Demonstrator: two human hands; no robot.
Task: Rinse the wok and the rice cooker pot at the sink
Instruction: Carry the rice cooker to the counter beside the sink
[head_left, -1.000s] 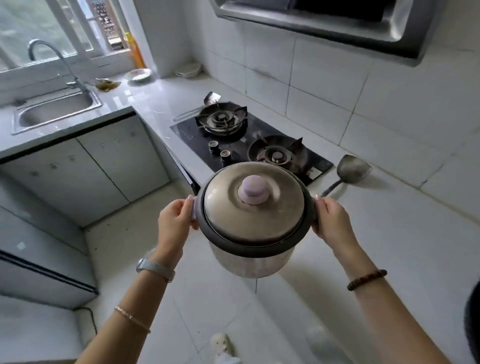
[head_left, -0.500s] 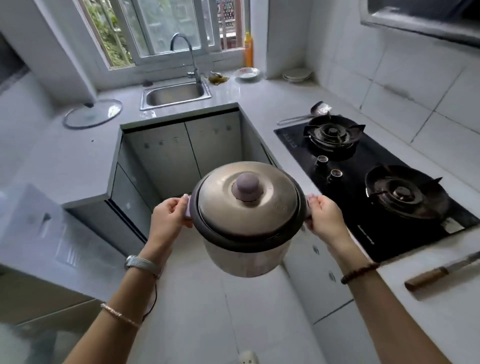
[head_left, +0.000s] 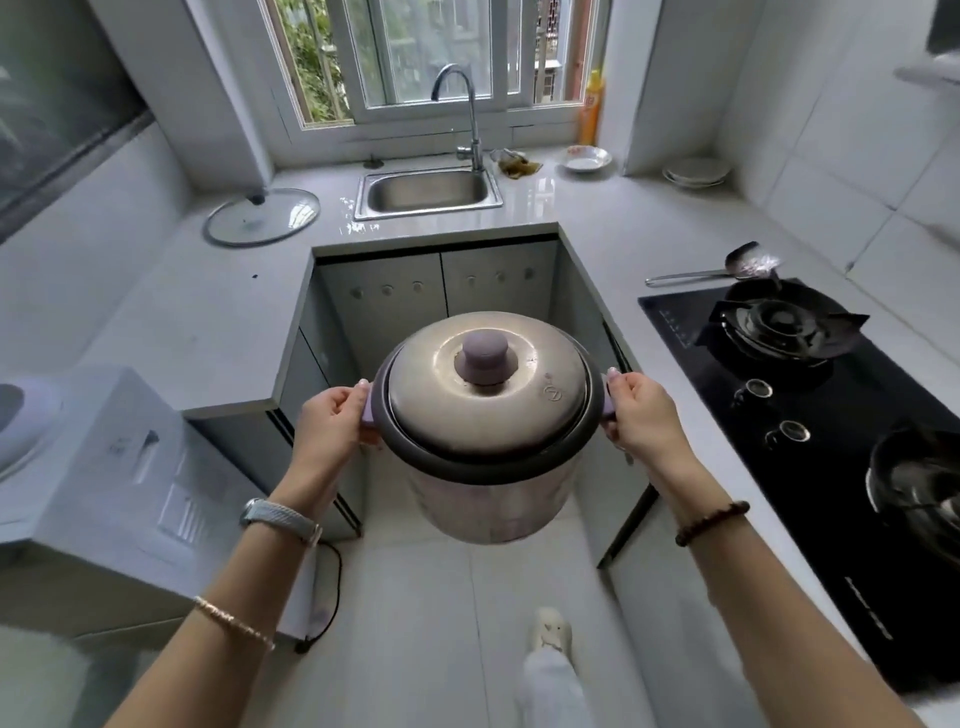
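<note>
I hold a rice cooker (head_left: 488, 415) in mid-air over the floor, chest-high. It has a metal lid with a purple knob, a dark rim and a pale body. My left hand (head_left: 335, 421) grips its left side handle and my right hand (head_left: 641, 415) grips its right one. The steel sink (head_left: 428, 193) lies straight ahead under the window, with a curved tap (head_left: 470, 111) behind it. A dark wok (head_left: 917, 483) sits on the near burner at the right edge, partly cut off by the frame.
A glass lid (head_left: 262, 215) lies left of the sink. A black gas hob (head_left: 810, 395) fills the right counter, with a metal spatula (head_left: 727, 270) beyond it. Bowls, plates and a yellow bottle (head_left: 592, 106) stand at the back right. A white appliance (head_left: 119, 467) stands at my left.
The view has swung left from the hob until the sink is straight ahead. The rice cooker stays in both hands in front of me.
</note>
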